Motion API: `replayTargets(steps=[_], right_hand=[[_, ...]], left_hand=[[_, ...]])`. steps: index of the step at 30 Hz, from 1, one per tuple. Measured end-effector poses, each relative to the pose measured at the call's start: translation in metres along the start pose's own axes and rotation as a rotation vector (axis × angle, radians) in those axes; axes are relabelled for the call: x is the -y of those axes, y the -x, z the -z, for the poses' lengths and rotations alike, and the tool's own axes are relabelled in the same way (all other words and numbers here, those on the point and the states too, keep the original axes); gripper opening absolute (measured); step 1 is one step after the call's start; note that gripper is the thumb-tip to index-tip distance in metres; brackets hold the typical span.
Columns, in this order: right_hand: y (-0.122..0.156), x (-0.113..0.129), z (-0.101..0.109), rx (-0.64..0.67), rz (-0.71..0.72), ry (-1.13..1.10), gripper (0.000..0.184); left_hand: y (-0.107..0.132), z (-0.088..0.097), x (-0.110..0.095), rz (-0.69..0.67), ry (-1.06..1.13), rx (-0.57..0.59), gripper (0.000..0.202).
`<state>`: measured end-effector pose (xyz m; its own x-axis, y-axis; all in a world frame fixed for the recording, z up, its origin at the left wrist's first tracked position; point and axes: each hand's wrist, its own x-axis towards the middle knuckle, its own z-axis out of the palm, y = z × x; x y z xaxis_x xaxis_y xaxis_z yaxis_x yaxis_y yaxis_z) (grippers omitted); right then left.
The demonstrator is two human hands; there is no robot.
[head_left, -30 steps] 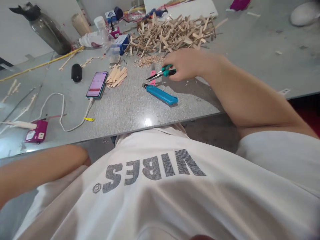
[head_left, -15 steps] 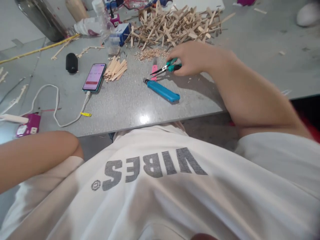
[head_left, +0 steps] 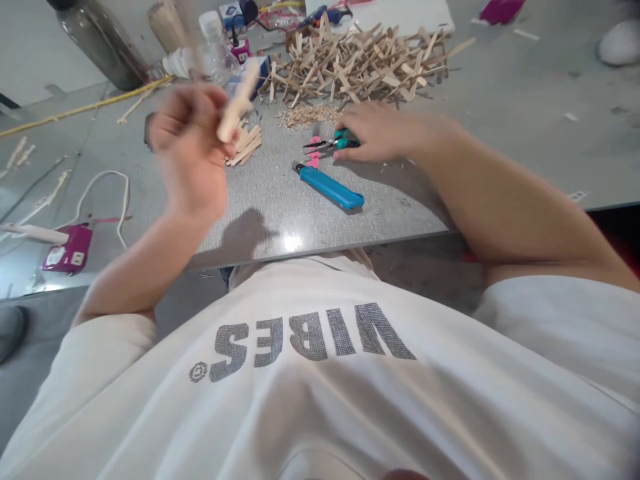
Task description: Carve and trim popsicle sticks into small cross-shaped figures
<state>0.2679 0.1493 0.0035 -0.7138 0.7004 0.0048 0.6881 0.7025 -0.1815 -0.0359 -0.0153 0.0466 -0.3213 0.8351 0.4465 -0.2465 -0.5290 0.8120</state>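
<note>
My left hand (head_left: 190, 150) is raised above the grey table (head_left: 260, 207), blurred by motion, with its fingers closed on a pale wooden stick (head_left: 237, 107) that points up. My right hand (head_left: 380, 133) rests on the table and grips green-handled pliers (head_left: 333, 142), whose dark jaws point left over a small pink piece (head_left: 314, 159). A blue utility knife (head_left: 330, 188) lies just in front of the pliers. Behind my left hand lies a small bundle of flat wooden sticks (head_left: 245, 147).
A big heap of glued stick crosses (head_left: 360, 63) and wood chips (head_left: 303, 115) sit behind my right hand. At the left are a white cable (head_left: 107, 193), a magenta charger (head_left: 67, 257), a dark bottle (head_left: 103, 43) and a clear bottle (head_left: 210, 50).
My left hand has come up from below the table edge with a wooden stick and now covers the phone. My right hand has lowered the pliers onto the table.
</note>
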Motion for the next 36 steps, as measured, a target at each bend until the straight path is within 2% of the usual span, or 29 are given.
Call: replayTargets(steps=[2,3,4,6,10,13,15,16,18,20,21,22,25,27,30,36], right_hand=[[-0.001,0.001,-0.008,-0.024,0.001,-0.023,0.036],[-0.002,0.001,-0.012,-0.055,-0.008,-0.062,0.034],[-0.003,0.000,-0.015,-0.087,-0.016,-0.113,0.034],[-0.006,-0.005,-0.022,-0.150,-0.013,-0.235,0.036],[-0.011,-0.018,-0.030,-0.170,0.046,-0.471,0.034],[-0.010,-0.014,-0.027,-0.226,0.138,-0.610,0.037],[-0.003,0.001,-0.021,-0.304,0.238,-0.651,0.035],[0.001,0.012,-0.017,-0.324,0.285,-0.668,0.027],[0.012,0.039,-0.011,-0.313,0.256,-0.673,0.014],[0.022,0.066,-0.008,-0.314,0.215,-0.669,0.019],[0.026,0.079,-0.008,-0.294,0.217,-0.701,0.025],[0.028,0.090,-0.008,-0.222,0.212,-0.763,0.034],[0.030,0.113,-0.010,-0.023,0.141,-1.093,0.049],[0.030,0.120,-0.011,0.061,0.092,-1.264,0.048],[0.032,0.124,-0.009,0.102,0.042,-1.397,0.039],[0.032,0.120,-0.006,0.146,-0.097,-1.530,0.020]], left_hand=[[-0.003,0.005,0.041,-0.140,-0.105,0.127,0.037],[-0.003,0.008,0.058,-0.132,-0.153,0.199,0.040],[-0.003,0.012,0.072,-0.155,-0.148,0.197,0.043],[-0.001,0.019,0.087,-0.095,-0.187,0.253,0.046],[0.005,0.026,0.088,-0.034,-0.221,0.325,0.057],[0.006,0.026,0.089,-0.037,-0.217,0.341,0.052],[0.007,0.025,0.094,-0.033,-0.235,0.349,0.050],[0.008,0.024,0.097,-0.031,-0.245,0.354,0.051],[0.010,0.023,0.101,-0.025,-0.260,0.367,0.054],[0.014,0.021,0.103,-0.018,-0.253,0.387,0.058],[0.016,0.020,0.103,-0.011,-0.247,0.401,0.060],[0.019,0.018,0.102,-0.004,-0.238,0.421,0.061],[0.026,0.014,0.095,0.004,-0.205,0.476,0.058],[0.029,0.012,0.090,-0.003,-0.193,0.480,0.052],[0.030,0.010,0.087,-0.027,-0.187,0.466,0.047],[0.025,0.015,0.094,-0.052,-0.291,0.419,0.061]])
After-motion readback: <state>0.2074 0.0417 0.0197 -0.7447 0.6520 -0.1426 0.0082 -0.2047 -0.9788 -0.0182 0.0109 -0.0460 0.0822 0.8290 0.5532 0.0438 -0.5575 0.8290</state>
